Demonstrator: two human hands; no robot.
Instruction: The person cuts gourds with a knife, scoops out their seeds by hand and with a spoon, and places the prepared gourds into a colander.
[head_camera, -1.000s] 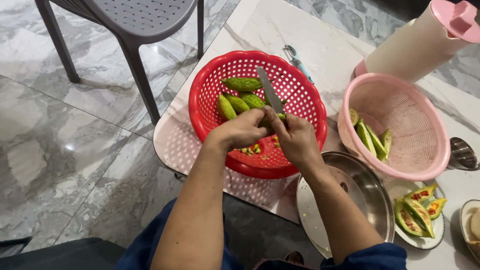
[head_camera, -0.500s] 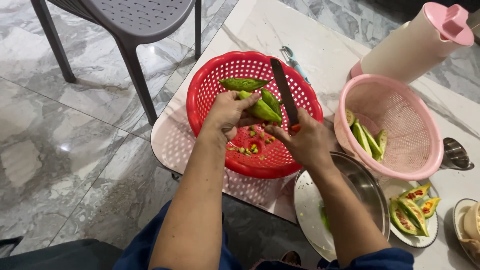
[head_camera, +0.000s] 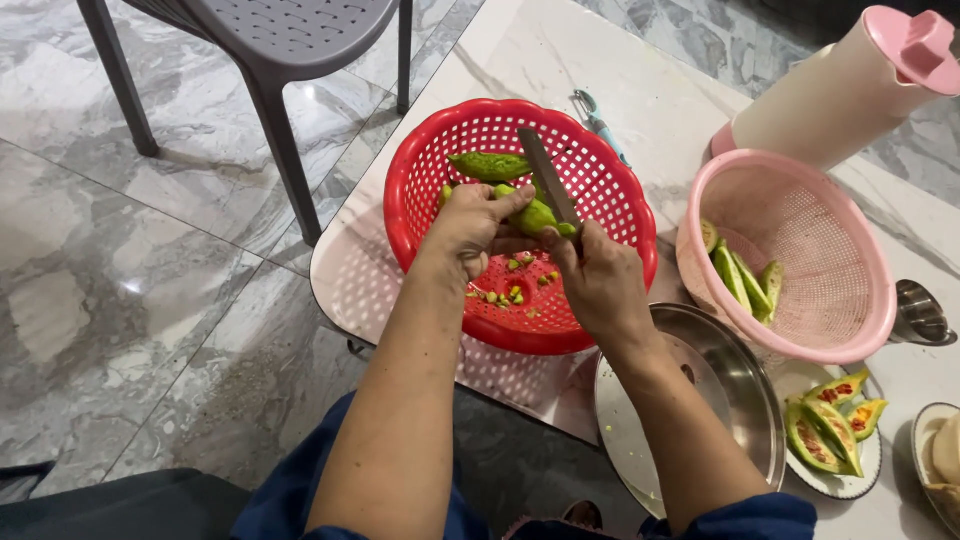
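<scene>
A white marble table (head_camera: 560, 60) is standing on grey marble floor. Over a red plastic basket (head_camera: 610, 190), the left hand (head_camera: 470, 225) is gripping a bumpy green gourd (head_camera: 535, 215) while the right hand (head_camera: 600, 280) is gripping a steel knife (head_camera: 545, 175).

Dark blue short sleeves (head_camera: 745, 518) end above both elbows; the 2 forearms are bare, without rings or watch.

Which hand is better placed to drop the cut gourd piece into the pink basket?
Probably the right hand: it sits nearer the pink basket on that side. But its grip is on the knife, while the left hand holds the green gourd over the red basket.
</scene>
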